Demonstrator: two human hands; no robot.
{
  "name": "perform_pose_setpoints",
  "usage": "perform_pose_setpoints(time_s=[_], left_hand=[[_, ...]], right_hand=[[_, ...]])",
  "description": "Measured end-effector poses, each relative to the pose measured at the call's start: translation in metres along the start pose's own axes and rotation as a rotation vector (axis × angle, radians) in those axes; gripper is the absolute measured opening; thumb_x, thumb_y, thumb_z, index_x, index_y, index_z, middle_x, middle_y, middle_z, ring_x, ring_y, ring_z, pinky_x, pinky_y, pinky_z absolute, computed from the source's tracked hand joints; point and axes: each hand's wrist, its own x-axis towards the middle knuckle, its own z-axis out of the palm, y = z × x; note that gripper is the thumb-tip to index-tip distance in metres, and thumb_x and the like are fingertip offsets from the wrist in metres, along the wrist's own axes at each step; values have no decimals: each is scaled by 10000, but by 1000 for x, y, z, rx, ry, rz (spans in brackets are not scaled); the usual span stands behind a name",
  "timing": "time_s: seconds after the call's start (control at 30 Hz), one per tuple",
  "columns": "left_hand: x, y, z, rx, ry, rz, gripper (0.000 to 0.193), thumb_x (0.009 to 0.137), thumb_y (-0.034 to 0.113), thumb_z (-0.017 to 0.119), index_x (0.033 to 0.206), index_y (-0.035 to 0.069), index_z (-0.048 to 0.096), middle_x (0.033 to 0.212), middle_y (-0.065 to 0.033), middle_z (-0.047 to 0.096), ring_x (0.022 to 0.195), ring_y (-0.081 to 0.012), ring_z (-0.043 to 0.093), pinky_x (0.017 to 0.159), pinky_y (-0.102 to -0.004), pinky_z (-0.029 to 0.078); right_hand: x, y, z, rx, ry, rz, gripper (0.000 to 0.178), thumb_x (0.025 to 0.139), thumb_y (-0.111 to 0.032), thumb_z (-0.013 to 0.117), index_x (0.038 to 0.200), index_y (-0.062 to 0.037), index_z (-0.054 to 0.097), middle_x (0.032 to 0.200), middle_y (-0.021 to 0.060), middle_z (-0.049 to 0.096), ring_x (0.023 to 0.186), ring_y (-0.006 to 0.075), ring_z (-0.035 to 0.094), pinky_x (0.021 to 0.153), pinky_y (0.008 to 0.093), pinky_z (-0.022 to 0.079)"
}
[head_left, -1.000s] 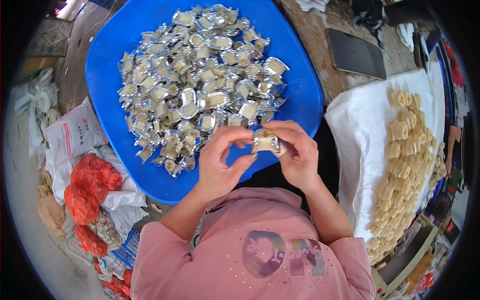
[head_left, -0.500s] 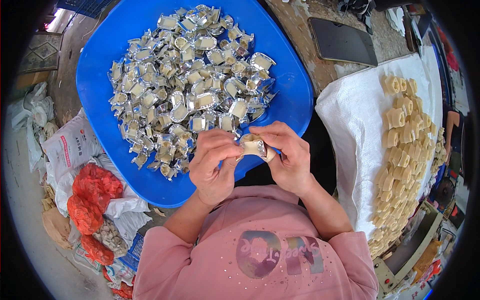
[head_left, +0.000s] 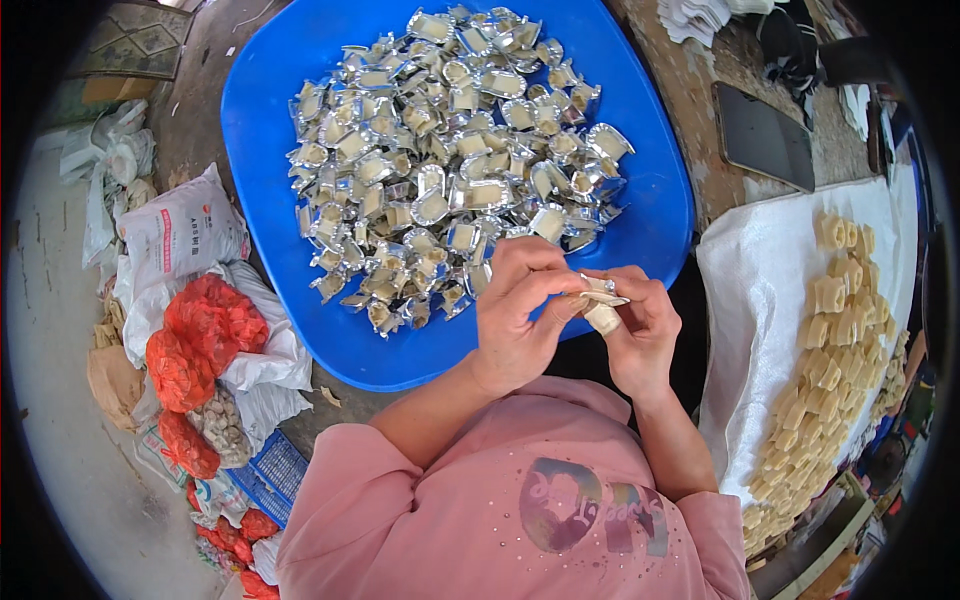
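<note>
My left hand (head_left: pixel 522 320) and my right hand (head_left: pixel 642 335) meet just over the near right edge of a blue plastic basin (head_left: pixel 655 190). Pinched between the fingertips of both is a small cream-and-silver piece (head_left: pixel 600 288), seen edge-on and partly covered by the fingers. A plain cream block (head_left: pixel 603 319) shows just below it, against the right-hand fingers. Whether the two are joined, I cannot tell. In the basin lies a heap of small cream pieces with shiny silver rims (head_left: pixel 430 180).
To the right, many plain cream blocks (head_left: pixel 825 375) lie on a white woven sheet (head_left: pixel 740 290). A dark phone (head_left: pixel 765 137) rests on the worn tabletop (head_left: pixel 690 90). White sacks (head_left: pixel 180 225), red bags (head_left: pixel 205 330) and a blue crate (head_left: pixel 272 470) stand at the left.
The view has shifted, so the basin and sheet appear farther right. In my fingers the cream-and-silver piece has turned from face-up to edge-on, and the plain cream block shows more.
</note>
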Motion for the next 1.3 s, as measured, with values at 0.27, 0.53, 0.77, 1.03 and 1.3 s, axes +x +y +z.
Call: perform_pose_setpoints(time_s=[0.27,0.53,0.77,1.03,1.3], left_hand=[[-10,-1,8,-264,-18,-362,101,801,3,662,901,8,651,815,-74,574,698,-189,545,611,-277,460],[-2,-14,-2,-44,-8,-101,98,813,21,667,909,17,645,791,-75,566,673,-158,548,596,-272,465],[-15,-10,14,-291,52,-454,75,827,23,637,902,18,632,771,-65,549,624,-129,515,570,-279,434],[-7,-23,5,-129,-84,-412,284,814,49,667,1096,47,642,824,-87,582,695,-182,568,645,-301,472],[57,-102,-74,792,-59,-212,358,818,78,634,1175,104,635,997,-163,617,979,-337,569,864,-428,461]], right_hand=[[-3,3,-7,-124,12,87,247,857,80,622,1066,5,514,1047,147,600,929,206,637,809,325,561],[1,6,1,21,42,162,220,869,62,623,1056,16,517,1021,134,592,939,199,628,809,321,555],[-6,11,-3,-115,61,174,240,856,54,649,1048,9,513,1028,121,585,932,174,615,795,295,540],[7,23,-12,-180,63,270,309,868,55,625,1153,5,516,1028,107,614,937,172,626,801,297,543],[19,28,-30,-528,77,213,397,809,143,570,1182,10,544,1206,156,547,1035,242,608,861,319,515]])
